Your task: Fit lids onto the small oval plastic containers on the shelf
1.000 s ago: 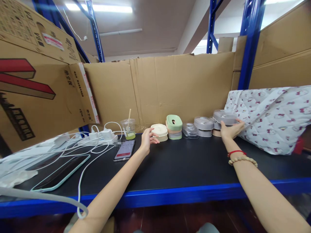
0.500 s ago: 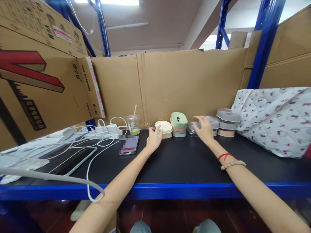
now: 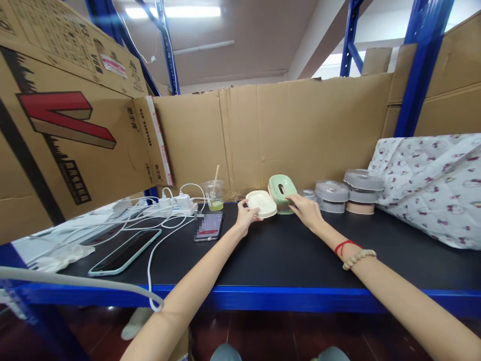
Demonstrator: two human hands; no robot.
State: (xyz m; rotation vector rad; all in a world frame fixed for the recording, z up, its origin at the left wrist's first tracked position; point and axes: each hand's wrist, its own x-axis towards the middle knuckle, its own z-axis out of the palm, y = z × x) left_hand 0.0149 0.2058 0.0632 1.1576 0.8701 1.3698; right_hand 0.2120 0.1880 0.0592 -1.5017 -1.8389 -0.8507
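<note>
My left hand [image 3: 247, 218] grips the left side of a cream container [image 3: 262, 204], which tilts toward me near the middle of the black shelf. Just to its right, the fingers of my right hand [image 3: 305, 213] are closed on the right edge of a green lid [image 3: 282, 187] with a dark oval hole. That lid leans on a small stack, whose lower pieces are partly hidden by the cream container and my fingers. Behind my right hand a clear lid [image 3: 309, 194] shows in part.
Grey-lidded containers [image 3: 332, 192] and a taller stack [image 3: 364, 192] stand at the right beside a patterned cloth [image 3: 432, 190]. Leftward are a plastic cup [image 3: 215, 195], two phones [image 3: 209, 225] and tangled white cables [image 3: 152, 260]. Cardboard [image 3: 285, 130] stands behind.
My left hand has taken hold of the cream container, lifting and tilting it rightward. My right hand has moved left from the clear lid onto the green lid. The view has shifted slightly.
</note>
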